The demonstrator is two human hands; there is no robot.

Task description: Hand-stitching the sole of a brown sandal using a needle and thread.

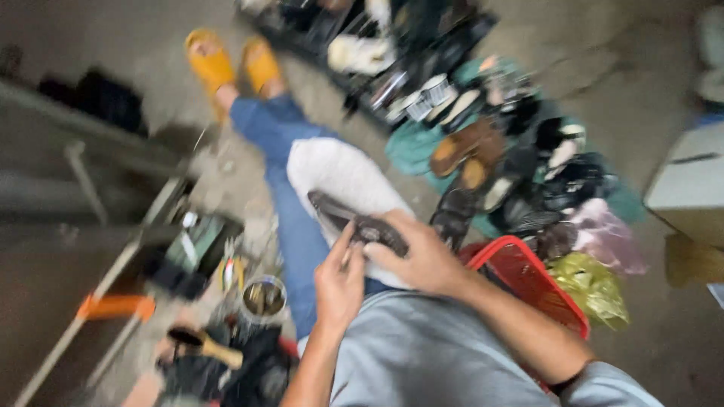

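Head view: both hands, left hand [339, 283] and right hand [422, 260], grasp a dark sandal [362, 224]; red basket [528, 275] beside.

The left hand [339, 283] rises from the 6 o'clock edge on a bare forearm, its back to the camera, fingers curled inward and the thumb pointing toward 12 o'clock; its grip looks pinched shut, though blur hides on what. The right hand [422, 256] enters from 4 o'clock on a bare forearm with a grey sleeve at the elbow, palm down, fingers bent and closed toward 10 o'clock. Both hands meet, nearly touching, above the lap.
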